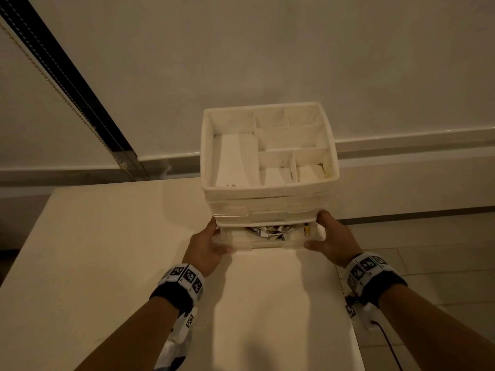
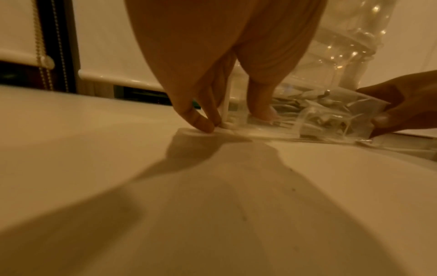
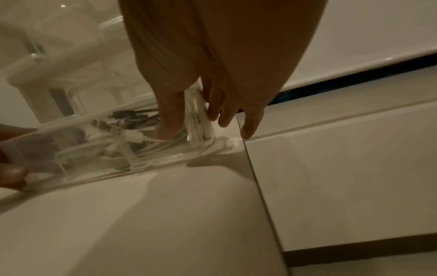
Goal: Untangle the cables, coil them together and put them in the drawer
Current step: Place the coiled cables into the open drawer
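A white drawer unit (image 1: 267,202) stands at the far edge of the white table (image 1: 107,263). Its bottom clear drawer (image 1: 267,244) is pulled partly out, with white and dark cables (image 1: 267,231) lying inside. My left hand (image 1: 211,245) grips the drawer's left end and my right hand (image 1: 332,236) grips its right end. In the left wrist view my left hand (image 2: 227,117) pinches the drawer (image 2: 331,119) wall. In the right wrist view the thumb of my right hand (image 3: 196,125) is inside the drawer (image 3: 94,158) beside the cables (image 3: 132,138), with the fingers outside.
The unit's open top tray (image 1: 230,159) has several bare compartments. The table's right edge (image 1: 348,303) runs just beside my right wrist, with tiled floor (image 1: 428,250) beyond. A wall with a blind and a bead chain (image 1: 53,87) stands behind.
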`<state>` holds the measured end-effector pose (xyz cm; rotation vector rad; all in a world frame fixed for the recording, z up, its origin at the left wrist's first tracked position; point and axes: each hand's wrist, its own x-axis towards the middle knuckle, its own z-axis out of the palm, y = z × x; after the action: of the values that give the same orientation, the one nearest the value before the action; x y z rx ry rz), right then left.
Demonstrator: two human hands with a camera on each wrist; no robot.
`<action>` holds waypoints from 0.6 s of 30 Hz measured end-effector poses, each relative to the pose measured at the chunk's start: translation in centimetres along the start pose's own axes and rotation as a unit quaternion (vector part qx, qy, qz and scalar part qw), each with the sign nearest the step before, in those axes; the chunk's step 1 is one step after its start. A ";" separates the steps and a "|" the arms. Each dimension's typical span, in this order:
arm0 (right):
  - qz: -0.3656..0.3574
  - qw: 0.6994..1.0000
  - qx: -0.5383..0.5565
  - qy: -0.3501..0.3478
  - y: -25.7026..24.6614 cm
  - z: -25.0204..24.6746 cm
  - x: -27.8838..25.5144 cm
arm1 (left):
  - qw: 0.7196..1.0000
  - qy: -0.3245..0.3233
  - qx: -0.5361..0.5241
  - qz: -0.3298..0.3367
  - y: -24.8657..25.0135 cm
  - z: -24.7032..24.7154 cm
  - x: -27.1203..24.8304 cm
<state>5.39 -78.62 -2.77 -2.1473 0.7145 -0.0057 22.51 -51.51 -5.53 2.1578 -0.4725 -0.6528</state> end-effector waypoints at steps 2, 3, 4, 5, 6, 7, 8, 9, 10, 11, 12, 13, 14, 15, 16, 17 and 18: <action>0.004 0.999 0.007 0.031 0.2 0.6 0.4 | 0.999 0.038 0.016 -0.006 0.0 0.3 0.2; 0.004 0.999 0.012 0.046 0.2 0.7 0.5 | 0.998 0.053 0.030 -0.007 0.2 0.5 0.3; 0.006 0.998 0.019 0.059 0.3 0.9 0.7 | 0.997 0.065 0.037 -0.006 0.4 0.6 0.3; 0.008 0.997 0.025 0.067 0.3 1.0 0.8 | 0.997 0.073 0.040 -0.011 0.5 0.7 0.4; 0.011 0.997 0.034 0.071 0.3 1.1 0.9 | 0.996 0.078 0.038 -0.019 0.7 0.7 0.5; 0.012 0.996 0.046 0.075 0.2 1.2 1.0 | 0.995 0.084 0.035 -0.028 0.8 0.8 0.5; 0.016 0.995 0.060 0.078 0.1 1.3 1.0 | 0.995 0.092 0.034 -0.032 1.0 0.8 0.6; 0.019 0.994 0.072 0.086 0.0 1.4 1.1 | 0.993 0.101 0.040 -0.036 1.1 0.7 0.7; 0.024 0.992 0.079 0.097 0.0 1.6 1.1 | 0.992 0.113 0.049 -0.035 1.2 0.8 0.8; 0.027 0.990 0.085 0.109 -0.1 1.8 1.2 | 0.990 0.122 0.060 -0.036 1.2 0.8 1.0; 0.031 0.988 0.089 0.119 -0.3 2.0 1.2 | 0.990 0.125 0.061 -0.038 1.3 0.8 1.0; 0.031 0.987 0.092 0.130 -0.3 2.2 1.3 | 0.989 0.126 0.065 -0.039 1.2 0.9 1.1; 0.032 0.985 0.092 0.139 -0.5 2.3 1.4 | 0.988 0.128 0.073 -0.037 1.2 1.0 1.2; 0.031 0.984 0.094 0.147 -0.6 2.4 1.4 | 0.987 0.130 0.085 -0.037 1.3 1.1 1.4; 0.033 0.983 0.099 0.151 -0.6 2.5 1.4 | 0.986 0.133 0.094 -0.036 1.3 1.1 1.4; 0.033 0.982 0.106 0.152 -0.5 2.6 1.3 | 0.986 0.132 0.097 -0.042 1.5 1.2 1.4; 0.039 0.981 0.117 0.147 -0.5 2.7 1.1 | 0.987 0.128 0.090 -0.046 1.6 1.3 1.2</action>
<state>7.23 -76.98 -4.40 -1.9092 0.9195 -0.3550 22.53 -53.86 -5.26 2.4050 -0.3059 -0.3858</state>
